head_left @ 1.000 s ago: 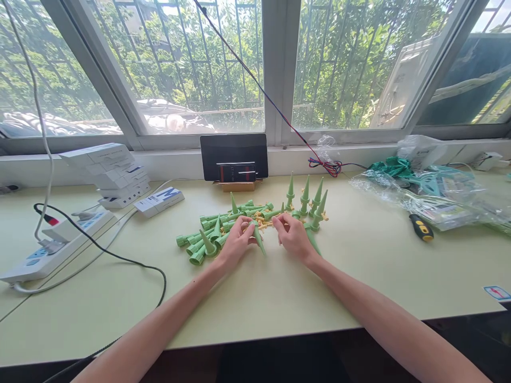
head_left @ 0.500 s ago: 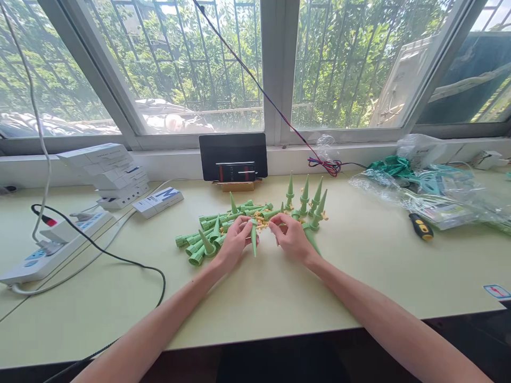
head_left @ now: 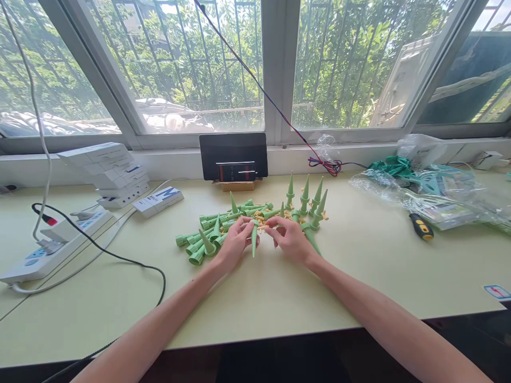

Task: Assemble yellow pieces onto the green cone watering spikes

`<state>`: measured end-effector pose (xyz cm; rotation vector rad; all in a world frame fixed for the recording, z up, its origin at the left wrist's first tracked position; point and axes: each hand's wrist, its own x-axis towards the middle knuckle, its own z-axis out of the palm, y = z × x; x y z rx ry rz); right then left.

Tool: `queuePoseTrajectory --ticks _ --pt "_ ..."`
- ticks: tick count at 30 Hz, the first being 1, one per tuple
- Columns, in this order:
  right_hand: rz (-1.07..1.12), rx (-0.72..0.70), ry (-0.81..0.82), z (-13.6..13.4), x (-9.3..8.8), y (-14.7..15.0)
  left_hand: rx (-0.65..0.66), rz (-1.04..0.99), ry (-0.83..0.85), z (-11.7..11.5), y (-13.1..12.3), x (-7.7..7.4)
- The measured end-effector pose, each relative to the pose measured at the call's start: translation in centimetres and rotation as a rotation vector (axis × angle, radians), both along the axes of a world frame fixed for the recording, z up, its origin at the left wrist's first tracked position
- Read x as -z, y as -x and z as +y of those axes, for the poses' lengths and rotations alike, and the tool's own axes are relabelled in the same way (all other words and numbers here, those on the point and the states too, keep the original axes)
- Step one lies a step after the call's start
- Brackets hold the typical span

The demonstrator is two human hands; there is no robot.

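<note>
My left hand [head_left: 235, 242] is closed round a green plant watering spike [head_left: 254, 242], its point tilted down toward me. Between the fingertips of my right hand [head_left: 291, 238] is a small yellow valve [head_left: 263, 227], reaching to the spike's collar; whether it sits in a hole there I cannot tell. Loose green tubes and cones [head_left: 195, 247] lie in a heap left of and behind my hands, with more small yellow valves [head_left: 261, 214] among them. Several spikes [head_left: 305, 196] stand point up behind my right hand, some with yellow valves at their sides.
A phone [head_left: 236, 172] leans on a dark tablet [head_left: 233, 149] by the window. On the left are a power strip [head_left: 59, 247], white boxes [head_left: 115, 173] and a black cable [head_left: 131, 263]. To the right lie a screwdriver [head_left: 421, 227] and plastic bags [head_left: 443, 186].
My right hand has shifted slightly left, bringing the yellow valve against the spike in my left hand. The left hand has hardly moved.
</note>
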<state>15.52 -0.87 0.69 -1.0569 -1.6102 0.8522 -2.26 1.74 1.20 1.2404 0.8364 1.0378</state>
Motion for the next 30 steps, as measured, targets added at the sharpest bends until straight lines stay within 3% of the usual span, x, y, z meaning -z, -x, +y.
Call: queuePoseTrajectory --ticks 30 --pt "-0.069 0.009 -0.017 0.01 -0.04 0.06 0.002 0.062 -0.037 -0.40 -0.22 -0.49"
